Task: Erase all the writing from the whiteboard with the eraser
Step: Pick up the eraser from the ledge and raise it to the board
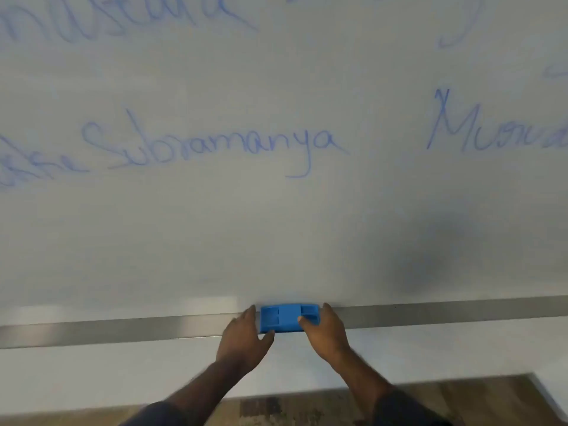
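Observation:
A blue plastic eraser (pixel 284 318) lies on the metal tray (pixel 445 312) along the bottom edge of the whiteboard (pixel 276 235). My left hand (pixel 244 336) cups its left end, fingers and thumb around the corner. My right hand (pixel 322 330) grips its right end, thumb on top. Blue handwriting (pixel 209 146) runs across the middle of the board, with more words at the right (pixel 479 130) and along the top (pixel 129 20). The lower strip of the board carries no writing.
Below the tray is a white wall (pixel 107 376), then wood-patterned floor (pixel 292 407) at the bottom. A dark shadow falls on the board at lower right (pixel 439 250).

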